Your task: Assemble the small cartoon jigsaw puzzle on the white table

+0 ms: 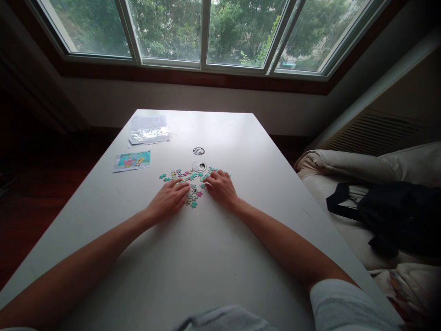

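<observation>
Puzzle pieces [194, 204] under loosely curled fingers [181, 187]

**Green trees [165, 30] showing through sliding window [204, 34]**

Red-brown trim [213, 79] is running below the panes. At right, a dark bag [399, 216] with a strap is lying on a pale padded seat [320, 186], beneath a louvred vent [375, 131]. Reddish floorboards [74, 168] are stretching out at left.
</observation>
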Demonstrator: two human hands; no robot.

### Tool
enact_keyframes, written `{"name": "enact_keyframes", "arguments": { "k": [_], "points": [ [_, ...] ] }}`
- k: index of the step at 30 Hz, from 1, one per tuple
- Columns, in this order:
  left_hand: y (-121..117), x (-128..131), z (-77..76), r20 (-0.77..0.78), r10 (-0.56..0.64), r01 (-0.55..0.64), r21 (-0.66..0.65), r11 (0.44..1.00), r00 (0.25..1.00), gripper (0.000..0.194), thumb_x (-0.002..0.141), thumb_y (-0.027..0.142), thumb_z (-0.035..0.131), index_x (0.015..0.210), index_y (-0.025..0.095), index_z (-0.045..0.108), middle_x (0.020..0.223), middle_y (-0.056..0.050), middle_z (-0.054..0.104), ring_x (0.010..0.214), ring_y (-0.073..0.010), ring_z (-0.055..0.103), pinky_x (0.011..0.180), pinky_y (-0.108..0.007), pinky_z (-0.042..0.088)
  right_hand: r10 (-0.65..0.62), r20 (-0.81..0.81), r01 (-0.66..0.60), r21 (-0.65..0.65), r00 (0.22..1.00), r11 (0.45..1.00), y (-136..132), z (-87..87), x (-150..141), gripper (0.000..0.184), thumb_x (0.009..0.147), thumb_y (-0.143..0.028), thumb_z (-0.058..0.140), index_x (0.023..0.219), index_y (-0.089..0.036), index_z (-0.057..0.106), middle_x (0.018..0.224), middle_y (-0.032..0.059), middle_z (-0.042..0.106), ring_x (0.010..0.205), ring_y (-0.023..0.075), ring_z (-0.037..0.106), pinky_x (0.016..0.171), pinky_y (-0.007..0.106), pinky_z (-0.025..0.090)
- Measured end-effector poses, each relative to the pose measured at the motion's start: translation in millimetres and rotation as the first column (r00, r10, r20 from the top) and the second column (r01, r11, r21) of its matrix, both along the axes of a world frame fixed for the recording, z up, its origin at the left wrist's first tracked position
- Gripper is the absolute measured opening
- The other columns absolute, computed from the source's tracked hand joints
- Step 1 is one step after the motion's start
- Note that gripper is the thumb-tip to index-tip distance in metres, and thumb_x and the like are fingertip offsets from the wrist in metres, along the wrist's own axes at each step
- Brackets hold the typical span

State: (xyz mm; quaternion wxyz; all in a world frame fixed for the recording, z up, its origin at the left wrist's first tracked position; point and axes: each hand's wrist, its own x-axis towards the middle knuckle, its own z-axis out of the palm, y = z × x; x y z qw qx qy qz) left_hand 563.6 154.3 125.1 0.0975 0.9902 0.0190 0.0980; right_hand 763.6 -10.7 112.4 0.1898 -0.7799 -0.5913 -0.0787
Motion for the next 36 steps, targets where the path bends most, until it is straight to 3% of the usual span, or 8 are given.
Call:
{"name": "enact_keyframes", "arguments": {
  "k": [7, 14, 25, 36],
  "points": [
    [-9.8, 15.9, 2.1, 0.066, -0.017, 0.013, 0.05, 0.999, 0.998, 0.038, 0.097, 0.025, 0.052, 0.133, 0.02, 0.062, 0.138, -0.01, 0.062, 0.138, -0.03, 0.045, 0.119, -0.051, 0.036, -0.015, -0.006, 0.015, 0.016, 1.0, 1.0, -3.9, -0.8, -0.2, 0.017, 0.094, -0.039, 0.065, 0.098, -0.024, 0.073, 0.1, 0.0077, 0.066, 0.104, 0.0266, 0.052, 0.094, 0.042, 0.038],
    [-15.1, 21.3, -3.5, 0.087, -0.034, 0.034, 0.007, 0.999, 0.996, 0.036, 0.101, 0.027, 0.046, 0.133, 0.021, 0.062, 0.14, -0.007, 0.062, 0.138, -0.0274, 0.046, 0.119, -0.05, 0.037, -0.031, -0.01, 0.031, 0.022, 0.999, 0.999, 0.2, -4.5, -0.4, 0.015, 0.095, -0.037, 0.065, 0.1, -0.026, 0.073, 0.099, 0.008, 0.067, 0.103, 0.0264, 0.053, 0.094, 0.041, 0.038],
    [-18.9, 20.3, -8.1, 0.103, -0.037, 0.042, -0.042, 0.998, 0.994, 0.038, 0.098, 0.027, 0.05, 0.134, 0.023, 0.062, 0.136, -0.008, 0.063, 0.134, -0.0276, 0.049, 0.116, -0.05, 0.041, -0.085, 0.004, 0.085, 0.012, 0.996, 0.996, 5.6, -1.2, 4.9, 0.017, 0.098, -0.033, 0.058, 0.098, -0.024, 0.073, 0.099, 0.0096, 0.068, 0.102, 0.027, 0.053, 0.089, 0.042, 0.039],
    [-23.1, 22.1, -8.3, 0.09, -0.055, 0.059, -0.039, 0.997, 0.994, 0.039, 0.1, 0.035, 0.051, 0.135, 0.022, 0.062, 0.138, -0.009, 0.062, 0.136, -0.0287, 0.047, 0.117, -0.051, 0.04, -0.054, -0.057, 0.055, 0.006, 0.997, 0.998, 3.9, -4.5, 8.6, 0.018, 0.095, -0.038, 0.065, 0.106, -0.028, 0.074, 0.102, 0.0081, 0.067, 0.103, 0.0263, 0.053, 0.092, 0.041, 0.039]
  ]
}}
